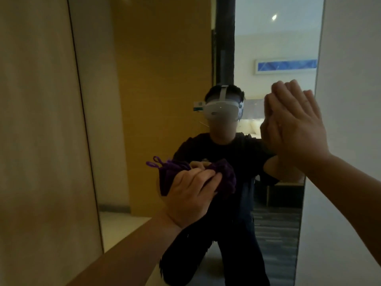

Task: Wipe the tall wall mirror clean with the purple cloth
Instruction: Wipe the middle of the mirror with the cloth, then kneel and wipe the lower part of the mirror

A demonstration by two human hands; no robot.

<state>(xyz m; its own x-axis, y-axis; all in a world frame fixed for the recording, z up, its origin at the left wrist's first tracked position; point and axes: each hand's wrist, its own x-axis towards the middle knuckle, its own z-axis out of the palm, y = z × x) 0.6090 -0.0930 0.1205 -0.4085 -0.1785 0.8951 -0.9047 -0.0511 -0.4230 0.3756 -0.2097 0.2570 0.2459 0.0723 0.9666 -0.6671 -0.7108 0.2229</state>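
The purple cloth (224, 178) is bunched and clenched in the left hand (191, 195), pressed to the mirror (165, 79) at six o'clock; the right hand (296, 124), flat and empty at three o'clock, likely braces the body.

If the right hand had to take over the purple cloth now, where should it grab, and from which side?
Probably the bunched end of the purple cloth bulging past the left hand fingers, approached from the right. The left hand covers the middle; the thin loop offers little hold. The right hand lies flat on the mirror.

Beige wall panel (41, 120), white wall (350, 79), dim light
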